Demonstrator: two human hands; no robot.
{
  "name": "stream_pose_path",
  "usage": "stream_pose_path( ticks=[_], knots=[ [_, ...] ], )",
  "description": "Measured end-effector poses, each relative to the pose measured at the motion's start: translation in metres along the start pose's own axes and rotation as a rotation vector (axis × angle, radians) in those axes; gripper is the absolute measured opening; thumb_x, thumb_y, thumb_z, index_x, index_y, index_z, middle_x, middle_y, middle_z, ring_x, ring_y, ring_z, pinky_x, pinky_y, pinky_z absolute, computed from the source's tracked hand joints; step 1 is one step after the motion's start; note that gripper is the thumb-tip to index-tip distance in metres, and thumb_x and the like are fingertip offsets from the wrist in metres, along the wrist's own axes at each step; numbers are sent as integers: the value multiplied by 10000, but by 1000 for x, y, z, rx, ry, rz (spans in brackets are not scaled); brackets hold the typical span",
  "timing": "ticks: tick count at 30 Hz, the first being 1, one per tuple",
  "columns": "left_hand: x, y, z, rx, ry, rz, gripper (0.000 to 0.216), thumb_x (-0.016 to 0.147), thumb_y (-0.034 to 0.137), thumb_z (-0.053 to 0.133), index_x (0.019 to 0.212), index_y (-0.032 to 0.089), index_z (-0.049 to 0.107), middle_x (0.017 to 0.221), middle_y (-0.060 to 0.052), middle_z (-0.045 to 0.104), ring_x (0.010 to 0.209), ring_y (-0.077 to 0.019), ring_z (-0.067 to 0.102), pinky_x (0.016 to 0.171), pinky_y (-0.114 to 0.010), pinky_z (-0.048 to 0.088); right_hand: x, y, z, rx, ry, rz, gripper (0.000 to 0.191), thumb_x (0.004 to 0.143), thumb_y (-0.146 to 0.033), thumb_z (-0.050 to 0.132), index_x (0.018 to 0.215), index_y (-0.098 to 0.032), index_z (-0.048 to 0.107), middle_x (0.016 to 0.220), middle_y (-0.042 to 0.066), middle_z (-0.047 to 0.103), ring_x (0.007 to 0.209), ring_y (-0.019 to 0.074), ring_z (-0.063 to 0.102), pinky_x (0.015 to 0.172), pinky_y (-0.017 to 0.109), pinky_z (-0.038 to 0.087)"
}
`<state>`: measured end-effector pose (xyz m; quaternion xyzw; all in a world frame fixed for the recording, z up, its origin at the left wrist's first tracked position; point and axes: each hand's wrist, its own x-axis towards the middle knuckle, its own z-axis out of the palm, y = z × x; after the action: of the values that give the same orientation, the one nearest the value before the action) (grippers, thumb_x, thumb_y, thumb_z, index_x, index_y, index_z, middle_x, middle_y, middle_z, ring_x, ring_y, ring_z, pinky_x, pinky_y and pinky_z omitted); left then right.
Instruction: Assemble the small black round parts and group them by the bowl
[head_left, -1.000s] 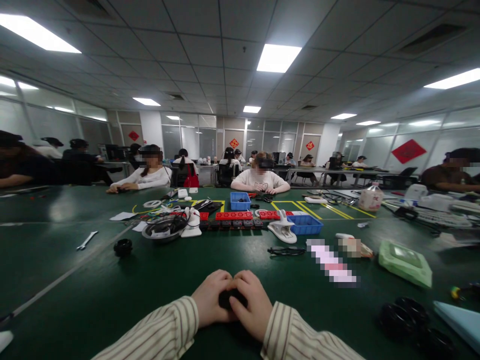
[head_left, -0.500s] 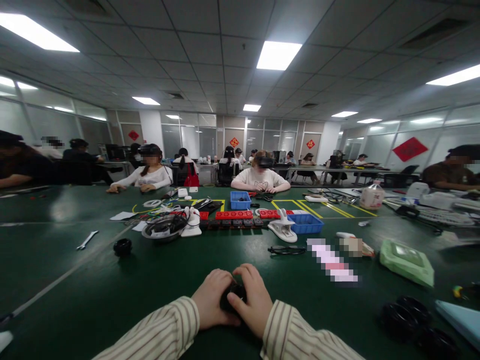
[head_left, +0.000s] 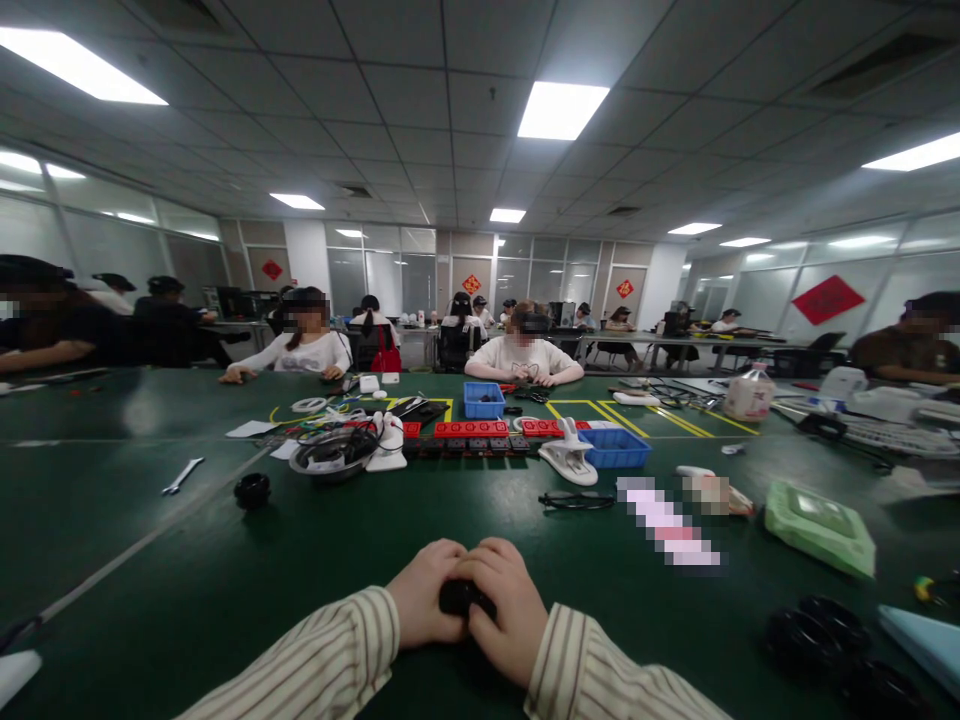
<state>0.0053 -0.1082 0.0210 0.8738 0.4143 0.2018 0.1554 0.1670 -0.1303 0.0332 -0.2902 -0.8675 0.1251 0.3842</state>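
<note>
My left hand (head_left: 424, 598) and my right hand (head_left: 511, 612) meet just above the green table, close in front of me. Between them is a small, dark, rounded black object (head_left: 461, 598), mostly covered by my fingers, so its kind does not show. Both hands are curled around it, the right fingers lying over its top and the left ones gripping its side. To the left, away from the hands, stands a black ring-shaped part (head_left: 252, 491). Several similar black rings (head_left: 806, 645) sit at the lower right.
Across the table lie red socket strips (head_left: 471, 429), a metal bowl of cables (head_left: 334, 465), a white clip (head_left: 568, 460) and blue bins (head_left: 616, 449). Black glasses (head_left: 576, 501), a green pack (head_left: 819, 528) and a wrench (head_left: 183, 476) lie nearer. A person (head_left: 525, 355) sits opposite.
My right fingers have moved over the top of the black object, closing the gap between the hands. The whole view has shifted slightly.
</note>
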Motion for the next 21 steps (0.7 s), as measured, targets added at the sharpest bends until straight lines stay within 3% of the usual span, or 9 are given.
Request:
stream_pose_path(
  ticks=[3,6,11,16,19,21],
  knots=[
    [0,-2,3,7,61,2,556,518,373,692,1016,200,515,1022,-50,524,944,-232,478,911,-393,350,0,3,0,0,46,36,385,629,-142,467,1007,-196,515,1007,39,546,976,199,443,917,376,302],
    [-1,0,6,36,98,-36,700,451,476,725,1045,199,479,1066,-64,514,1000,-260,463,987,-477,247,-1,11,5,-54,113,132,332,710,-283,527,1020,-173,484,996,66,527,949,208,459,867,369,344],
    [-4,12,7,129,201,-82,530,491,538,690,869,200,535,919,-41,549,927,-238,499,1006,-498,201,0,18,10,-223,145,291,327,687,-445,581,823,-165,482,783,35,498,755,194,469,701,342,379],
    [-2,13,7,130,177,-107,382,539,461,680,788,192,571,854,-32,556,861,-212,517,990,-467,243,3,10,7,-205,78,334,217,663,-343,623,731,-177,500,759,23,497,759,189,451,702,337,362],
    [-1,8,6,93,150,-86,406,538,418,686,864,196,586,875,-34,558,862,-214,509,932,-423,324,3,6,3,-119,42,273,125,671,-199,574,790,-179,544,821,31,518,817,190,454,750,347,359],
    [0,5,5,56,114,-53,410,547,391,682,900,201,594,890,-35,559,860,-212,506,854,-371,388,2,6,2,-68,11,209,196,655,-114,509,829,-186,564,850,31,527,845,189,456,775,351,357]
  ],
)
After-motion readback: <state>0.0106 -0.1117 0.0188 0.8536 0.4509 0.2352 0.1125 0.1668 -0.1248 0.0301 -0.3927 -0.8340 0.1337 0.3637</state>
